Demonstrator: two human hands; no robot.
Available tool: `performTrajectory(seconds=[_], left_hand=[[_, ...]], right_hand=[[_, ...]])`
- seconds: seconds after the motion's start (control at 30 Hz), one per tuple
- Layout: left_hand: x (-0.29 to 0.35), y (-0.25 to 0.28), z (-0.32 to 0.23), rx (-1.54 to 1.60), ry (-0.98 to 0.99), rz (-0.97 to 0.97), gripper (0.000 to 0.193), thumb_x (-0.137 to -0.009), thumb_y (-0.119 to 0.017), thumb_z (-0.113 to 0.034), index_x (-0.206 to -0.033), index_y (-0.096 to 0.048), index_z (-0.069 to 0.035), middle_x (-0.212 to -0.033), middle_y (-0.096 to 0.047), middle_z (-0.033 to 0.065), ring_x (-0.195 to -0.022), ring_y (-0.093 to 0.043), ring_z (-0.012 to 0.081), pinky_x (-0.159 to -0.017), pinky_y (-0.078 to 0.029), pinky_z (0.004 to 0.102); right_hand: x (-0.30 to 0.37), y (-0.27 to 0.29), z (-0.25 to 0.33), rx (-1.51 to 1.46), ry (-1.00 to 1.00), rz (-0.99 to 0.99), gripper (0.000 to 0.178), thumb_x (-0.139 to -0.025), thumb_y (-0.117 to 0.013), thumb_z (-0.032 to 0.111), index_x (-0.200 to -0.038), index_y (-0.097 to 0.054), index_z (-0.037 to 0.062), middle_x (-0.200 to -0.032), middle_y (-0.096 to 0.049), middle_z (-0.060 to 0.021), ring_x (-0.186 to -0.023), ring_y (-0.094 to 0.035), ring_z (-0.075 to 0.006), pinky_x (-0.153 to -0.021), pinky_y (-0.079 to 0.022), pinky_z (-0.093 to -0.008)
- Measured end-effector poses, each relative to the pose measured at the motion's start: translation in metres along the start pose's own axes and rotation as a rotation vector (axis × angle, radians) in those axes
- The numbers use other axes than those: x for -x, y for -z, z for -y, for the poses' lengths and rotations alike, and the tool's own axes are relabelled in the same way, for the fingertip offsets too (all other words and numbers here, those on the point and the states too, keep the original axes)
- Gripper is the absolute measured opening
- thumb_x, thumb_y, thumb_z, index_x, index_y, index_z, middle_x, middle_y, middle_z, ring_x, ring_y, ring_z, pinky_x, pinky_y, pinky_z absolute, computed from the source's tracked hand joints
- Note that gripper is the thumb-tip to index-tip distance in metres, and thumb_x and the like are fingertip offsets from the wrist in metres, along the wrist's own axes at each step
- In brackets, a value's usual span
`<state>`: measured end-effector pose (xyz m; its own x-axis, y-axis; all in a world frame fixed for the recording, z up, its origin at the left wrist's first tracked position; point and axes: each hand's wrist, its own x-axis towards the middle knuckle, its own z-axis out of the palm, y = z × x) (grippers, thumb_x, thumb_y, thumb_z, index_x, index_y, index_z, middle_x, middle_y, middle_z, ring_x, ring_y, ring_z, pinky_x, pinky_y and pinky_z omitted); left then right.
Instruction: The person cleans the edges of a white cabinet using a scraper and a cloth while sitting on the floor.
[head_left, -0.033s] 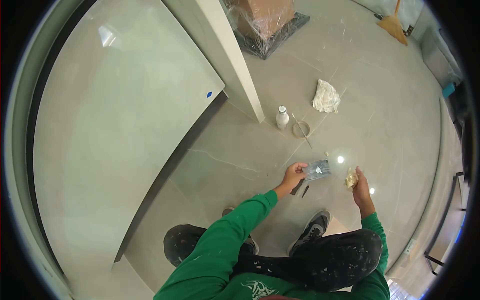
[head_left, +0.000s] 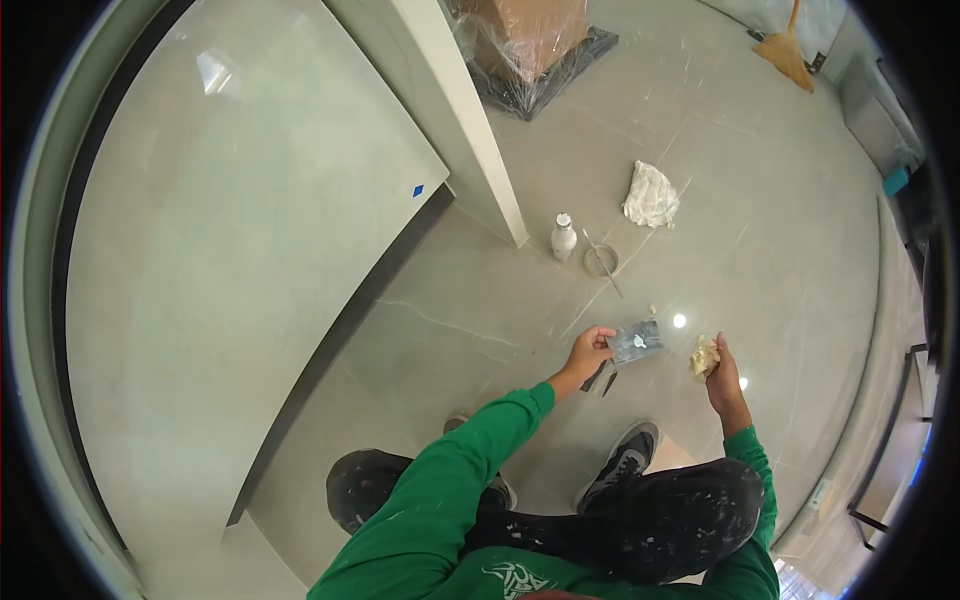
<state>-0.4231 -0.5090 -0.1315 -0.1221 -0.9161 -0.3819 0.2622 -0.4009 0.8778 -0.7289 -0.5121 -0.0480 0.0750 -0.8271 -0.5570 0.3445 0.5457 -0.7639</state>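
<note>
My left hand [head_left: 588,354] pinches the left edge of a flat grey rectangular plate [head_left: 628,345], thumb on top. A small white dab [head_left: 640,341] sits on the plate. In my right hand [head_left: 722,378], to the right of the plate and apart from it, is a crumpled yellowish cloth or paper wad [head_left: 703,357]; its exact kind is unclear. Just below my left hand lie a few thin dark tools [head_left: 609,383], too small to name. A little beyond the plate is a small pale lump [head_left: 652,310] on the floor.
A white bottle [head_left: 564,240] stands beside a roll of tape [head_left: 601,262] with a thin stick [head_left: 607,270] across it. Farther off lies a crumpled white cloth [head_left: 651,195]. A large pale panel [head_left: 240,270] fills the left. Behind are a wrapped box [head_left: 530,40] and a broom [head_left: 786,58].
</note>
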Motion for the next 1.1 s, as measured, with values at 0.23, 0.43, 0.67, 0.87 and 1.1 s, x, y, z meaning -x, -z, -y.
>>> performTrajectory(seconds=[0.23,0.43,0.67,0.87,1.1], left_hand=[[0.006,-0.006,0.023,-0.794,-0.420,-0.093,0.039,-0.088,-0.077,-0.019,-0.119,-0.060,-0.003,-0.120,-0.064,0.0121,-0.118,-0.060,0.0274,-0.100,-0.048,0.0388],[0.004,-0.078,-0.041,0.386,0.356,-0.097,0.047,-0.102,-0.058,-0.050,-0.125,-0.059,-0.009,-0.131,-0.062,0.0094,-0.121,-0.060,0.0235,-0.104,-0.047,0.0389],[-0.008,-0.055,-0.015,0.657,0.407,0.140,0.035,-0.104,-0.056,-0.046,-0.118,-0.059,-0.014,-0.104,-0.067,0.0034,-0.090,-0.066,0.0170,-0.076,-0.053,0.0330],[-0.005,-0.045,0.017,0.488,0.335,-0.121,0.025,-0.102,-0.053,-0.020,-0.125,-0.054,-0.010,-0.113,-0.063,0.0096,-0.095,-0.065,0.0213,-0.073,-0.053,0.0366],[-0.041,0.051,-0.009,0.446,0.281,-0.327,0.033,-0.097,-0.055,-0.027,-0.125,-0.058,-0.011,-0.112,-0.065,0.0042,-0.098,-0.064,0.0194,-0.071,-0.050,0.0338]], right_hand=[[0.014,-0.023,0.030,0.181,0.013,-0.010,0.047,-0.103,-0.051,0.036,-0.142,-0.053,0.0094,-0.131,-0.062,-0.0047,-0.119,-0.057,-0.0171,-0.101,-0.045,-0.0369],[-0.010,-0.051,0.004,0.373,0.357,0.150,0.051,-0.100,-0.054,0.007,-0.150,-0.046,0.0082,-0.128,-0.064,-0.0089,-0.117,-0.060,-0.0183,-0.104,-0.045,-0.0349],[0.003,-0.109,-0.021,0.962,0.596,0.089,0.036,-0.083,-0.077,0.007,-0.118,-0.069,0.0045,-0.122,-0.063,-0.0154,-0.115,-0.061,-0.0293,-0.097,-0.049,-0.0415],[0.012,-0.101,-0.040,0.911,0.688,-0.007,0.055,-0.086,-0.080,0.018,-0.134,-0.058,0.0042,-0.139,-0.049,-0.0222,-0.122,-0.056,-0.0405,-0.098,-0.052,-0.0439],[-0.032,-0.043,-0.015,1.153,0.598,0.004,0.039,-0.091,-0.073,0.028,-0.120,-0.065,0.0033,-0.114,-0.067,-0.0193,-0.109,-0.062,-0.0352,-0.092,-0.052,-0.0430]])
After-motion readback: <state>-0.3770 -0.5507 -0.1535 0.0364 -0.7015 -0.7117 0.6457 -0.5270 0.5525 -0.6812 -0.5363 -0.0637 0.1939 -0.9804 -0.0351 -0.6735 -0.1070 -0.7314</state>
